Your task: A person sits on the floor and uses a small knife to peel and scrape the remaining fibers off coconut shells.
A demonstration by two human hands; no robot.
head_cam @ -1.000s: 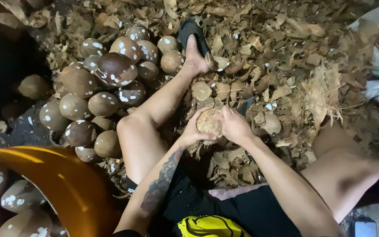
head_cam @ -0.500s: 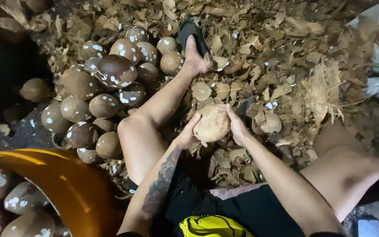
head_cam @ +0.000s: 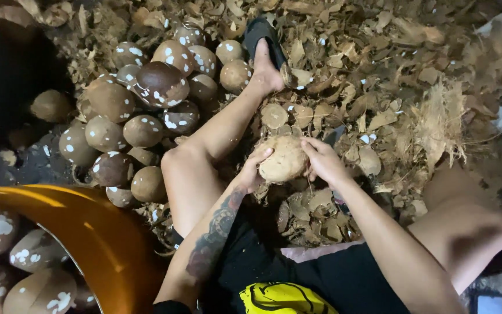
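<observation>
We saw a pale, fibrous coconut (head_cam: 284,158) held between both hands, low over the ground between the person's spread legs. The left hand (head_cam: 255,171) cupped its left side, fingers curled up over the top edge, closed on the husk. The right hand (head_cam: 322,160) pressed against its right side, fingers wrapped over the upper right, likewise closed on it. So both hands gripped the same coconut, one on each flank, touching it directly.

The coconut looked nearly round, only slightly longer than wide. Its long axis seemed to run from lower left to upper right in the head view, tilted a little, but we could not tell which end was the pointed one, as the hands covered both sides.

A dark blade-like tip (head_cam: 334,135) showed just above the right hand; we could not tell whether the hand held it.

Beneath and beyond lay a thick litter of dry husk pieces (head_cam: 390,70). To the left sat a heap of brown peeled coconuts (head_cam: 146,104), flecked with white. The left foot in a black sandal (head_cam: 264,43) rested beside that heap. An orange basin (head_cam: 82,232) stood at lower left.
</observation>
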